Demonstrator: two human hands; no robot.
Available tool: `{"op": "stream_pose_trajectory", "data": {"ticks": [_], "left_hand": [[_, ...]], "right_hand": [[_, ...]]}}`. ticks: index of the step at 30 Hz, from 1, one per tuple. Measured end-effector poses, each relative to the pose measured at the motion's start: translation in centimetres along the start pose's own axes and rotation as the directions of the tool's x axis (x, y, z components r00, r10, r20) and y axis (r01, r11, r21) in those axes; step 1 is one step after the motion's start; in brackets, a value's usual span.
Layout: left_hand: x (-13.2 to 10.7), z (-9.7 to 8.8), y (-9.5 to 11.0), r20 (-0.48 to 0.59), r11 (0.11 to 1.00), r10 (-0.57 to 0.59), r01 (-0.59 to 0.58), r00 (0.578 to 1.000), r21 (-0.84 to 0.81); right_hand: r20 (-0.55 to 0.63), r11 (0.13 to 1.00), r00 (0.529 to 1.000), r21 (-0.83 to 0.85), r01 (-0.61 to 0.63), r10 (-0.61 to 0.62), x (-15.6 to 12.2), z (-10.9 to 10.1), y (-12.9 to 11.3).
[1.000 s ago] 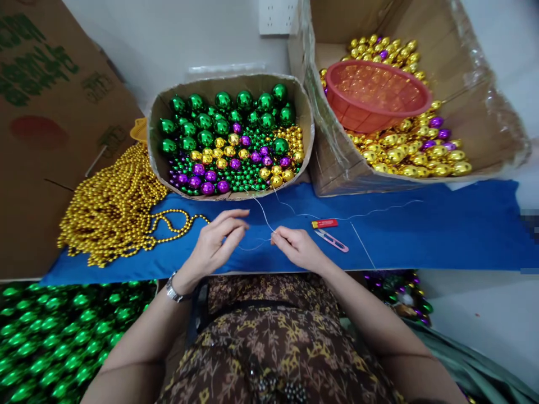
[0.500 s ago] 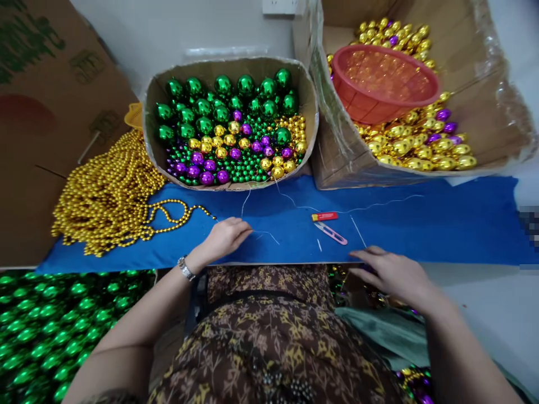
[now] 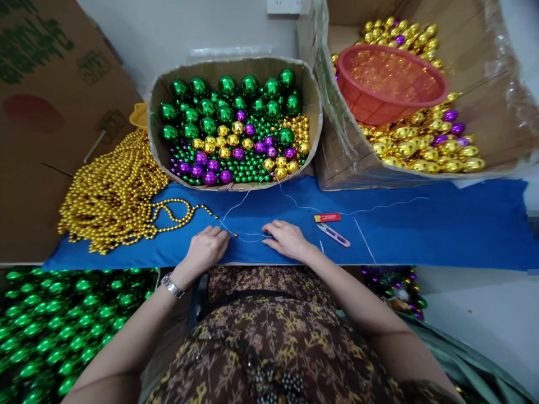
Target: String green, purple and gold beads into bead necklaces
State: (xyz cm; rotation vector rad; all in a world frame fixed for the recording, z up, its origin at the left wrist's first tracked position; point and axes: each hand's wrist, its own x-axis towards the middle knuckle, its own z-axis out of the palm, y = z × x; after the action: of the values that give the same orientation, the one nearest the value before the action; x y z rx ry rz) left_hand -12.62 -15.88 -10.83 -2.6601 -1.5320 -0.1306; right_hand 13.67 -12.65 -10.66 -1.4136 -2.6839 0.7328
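Both my hands rest on the blue cloth at the table's near edge. My left hand, a watch on its wrist, is curled with fingertips pinched on a thin white thread that carries a small gold bead. My right hand lies a little to the right with its fingers bent down onto the same thread. The thread loops between the hands and runs up toward the box of green, purple and gold beads.
A heap of gold bead strings lies at the left. Red-handled snips and a red lighter sit right of my hands. A big box holds gold beads and an orange basket. Green bead strands lie below left.
My right hand came back from the table's right edge to the thread beside my left hand. My left hand shifted slightly left and lower.
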Motion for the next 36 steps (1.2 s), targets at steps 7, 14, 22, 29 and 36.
{"op": "stream_pose_trajectory", "data": {"ticks": [7, 14, 22, 29, 36], "left_hand": [[-0.1, -0.7, 0.3, 0.052, 0.998, -0.035, 0.037, 0.998, -0.051], [2.3, -3.1, 3.4, -0.199, 0.909, -0.017, -0.068, 0.980, -0.412], [7.7, -5.9, 5.7, -0.009, 0.634, 0.079, -0.057, 0.997, -0.771], [8.9, -6.8, 4.1, -0.235, 0.727, 0.064, -0.207, 0.970, -0.655], [7.8, -5.1, 5.0, -0.225, 0.579, -0.143, -0.103, 0.964, -0.809]], "right_hand": [[0.099, 0.998, 0.995, -0.063, 0.014, -0.008, 1.7, 0.4, -0.9], [0.118, 0.993, 0.990, -0.077, 0.091, -0.082, 1.1, -0.1, -1.5], [-0.402, 0.959, 0.902, 0.155, 0.235, -0.156, -3.2, -6.6, 0.0], [-0.086, 0.528, 0.996, 0.844, 0.094, -0.040, -4.8, -5.3, 0.6], [-0.277, 0.255, 0.934, 0.942, 0.219, 0.224, -1.6, -3.1, -2.1]]}}
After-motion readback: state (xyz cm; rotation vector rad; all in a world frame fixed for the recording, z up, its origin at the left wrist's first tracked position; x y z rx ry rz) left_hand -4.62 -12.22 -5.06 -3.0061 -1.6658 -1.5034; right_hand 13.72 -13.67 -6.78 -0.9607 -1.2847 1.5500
